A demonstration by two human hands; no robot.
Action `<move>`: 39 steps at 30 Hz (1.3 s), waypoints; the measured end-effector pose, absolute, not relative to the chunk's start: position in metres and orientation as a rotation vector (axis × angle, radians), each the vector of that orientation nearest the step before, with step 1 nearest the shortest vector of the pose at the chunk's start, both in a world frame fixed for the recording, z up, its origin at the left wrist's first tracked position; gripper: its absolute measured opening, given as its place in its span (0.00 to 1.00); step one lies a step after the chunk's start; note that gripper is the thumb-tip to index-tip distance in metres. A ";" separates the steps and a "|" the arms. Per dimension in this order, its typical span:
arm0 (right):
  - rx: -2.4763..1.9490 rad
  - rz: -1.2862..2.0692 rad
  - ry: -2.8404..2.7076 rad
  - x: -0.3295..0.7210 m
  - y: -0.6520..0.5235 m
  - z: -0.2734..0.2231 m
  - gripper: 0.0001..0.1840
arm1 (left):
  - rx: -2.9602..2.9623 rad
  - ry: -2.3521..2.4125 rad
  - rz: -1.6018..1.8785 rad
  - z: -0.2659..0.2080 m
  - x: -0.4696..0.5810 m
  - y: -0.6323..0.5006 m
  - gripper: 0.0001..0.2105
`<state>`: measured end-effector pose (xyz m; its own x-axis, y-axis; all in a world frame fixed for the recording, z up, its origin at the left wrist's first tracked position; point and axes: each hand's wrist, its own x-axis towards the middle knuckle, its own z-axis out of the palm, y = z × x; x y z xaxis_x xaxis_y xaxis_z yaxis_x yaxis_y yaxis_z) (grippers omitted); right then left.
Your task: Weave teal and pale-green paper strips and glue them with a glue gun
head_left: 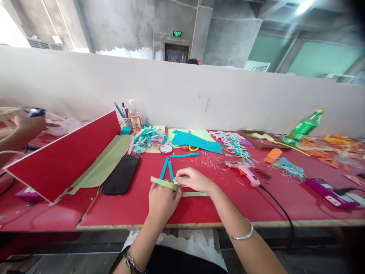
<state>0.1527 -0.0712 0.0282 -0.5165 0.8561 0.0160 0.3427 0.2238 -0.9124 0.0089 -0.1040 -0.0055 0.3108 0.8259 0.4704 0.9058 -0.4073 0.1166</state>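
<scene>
My left hand (pixel 163 198) is closed around a narrow light green strip (pixel 159 182), which runs across the fingers. Fingers pinched together, my right hand (pixel 197 181) meets the strip's right end beside the left thumb; a small pale bit shows at the fingertips. Just beyond my hands, two narrow blue strips (pixel 164 168) lie at an angle to each other, and another blue strip (pixel 184 155) lies crosswise behind them. A further light green strip (pixel 195 194) rests flat on the table under my right wrist.
A black phone (pixel 121 175) lies left, before a red divider (pixel 68 152). Right are a pink glue gun (pixel 242 170) with a black cord, a purple device (pixel 327 192) and a tilted green bottle (pixel 304 127). Behind sits a pile of cut strips (pixel 149 139). Another person's hand (pixel 30 125) works far left.
</scene>
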 end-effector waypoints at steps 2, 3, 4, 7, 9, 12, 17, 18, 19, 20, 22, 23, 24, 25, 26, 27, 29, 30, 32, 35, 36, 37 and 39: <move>-1.084 1.274 -2.018 0.155 -0.070 0.031 0.16 | -2.350 -1.621 -0.732 -0.004 0.012 -0.105 0.14; -1.072 1.284 -2.039 0.156 -0.070 0.032 0.17 | -2.333 -1.629 -0.736 -0.003 0.013 -0.105 0.14; -1.056 1.297 -2.060 0.157 -0.069 0.033 0.17 | -2.327 -1.637 -0.730 -0.002 0.014 -0.106 0.14; -1.004 1.345 -2.133 0.161 -0.066 0.034 0.18 | -2.326 -1.683 -0.696 -0.001 0.016 -0.107 0.14; -0.990 1.366 -2.177 0.162 -0.063 0.033 0.19 | -2.321 -1.711 -0.686 -0.003 0.017 -0.107 0.14; -0.998 1.394 -2.236 0.162 -0.059 0.033 0.20 | -2.325 -1.712 -0.709 -0.005 0.017 -0.106 0.14; -0.994 1.331 -2.382 0.164 -0.045 0.037 0.19 | -2.325 -1.700 -0.762 -0.008 0.017 -0.106 0.12; -1.056 1.210 -2.394 0.168 -0.039 0.037 0.18 | -2.325 -1.695 -0.766 -0.008 0.017 -0.106 0.13; -1.150 1.046 -2.385 0.172 -0.033 0.037 0.18 | -2.326 -1.690 -0.767 -0.008 0.017 -0.106 0.14; -1.299 0.816 -2.338 0.177 -0.026 0.036 0.17 | -2.324 -1.687 -0.766 -0.008 0.017 -0.107 0.15; -1.464 0.600 -2.228 0.189 -0.011 0.030 0.20 | -2.308 -1.685 -0.758 -0.007 0.017 -0.107 0.16; -1.535 0.508 -2.177 0.195 -0.003 0.025 0.24 | -2.299 -1.685 -0.754 -0.007 0.016 -0.107 0.16; -1.602 0.417 -2.133 0.200 0.003 0.019 0.26 | -2.293 -1.684 -0.749 -0.007 0.016 -0.107 0.17; -1.661 0.339 -2.101 0.205 0.008 0.013 0.27 | -2.289 -1.682 -0.744 -0.008 0.016 -0.108 0.17; -1.711 0.275 -2.082 0.208 0.013 0.007 0.28 | -2.288 -1.679 -0.740 -0.008 0.016 -0.108 0.17; -1.752 0.222 -2.073 0.210 0.016 0.002 0.28 | -2.287 -1.677 -0.736 -0.008 0.016 -0.108 0.17; -1.815 0.148 -2.079 0.212 0.020 -0.006 0.25 | -2.280 -1.674 -0.733 -0.008 0.016 -0.108 0.18; -1.839 0.121 -2.088 0.212 0.021 -0.008 0.23 | -2.270 -1.675 -0.734 -0.008 0.016 -0.108 0.18; -1.875 0.077 -2.105 0.211 0.021 -0.009 0.20 | -2.258 -1.675 -0.735 -0.008 0.016 -0.108 0.19; -1.906 0.017 -2.114 0.210 0.019 -0.007 0.17 | -2.249 -1.684 -0.732 -0.009 0.016 -0.107 0.20; -1.909 0.000 -2.117 0.210 0.019 -0.006 0.17 | -2.249 -1.689 -0.729 -0.009 0.016 -0.107 0.20; -1.909 -0.014 -2.120 0.210 0.018 -0.005 0.16 | -2.244 -1.694 -0.724 -0.009 0.016 -0.107 0.21; -1.897 -0.034 -2.134 0.210 0.017 -0.004 0.15 | -2.235 -1.699 -0.709 -0.010 0.016 -0.107 0.21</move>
<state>0.2101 0.0167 -0.0036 -0.0948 0.9694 0.2263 0.9762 0.1351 -0.1697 0.0161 -0.1070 -0.0096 0.2035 0.8327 0.5149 0.9517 -0.2918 0.0958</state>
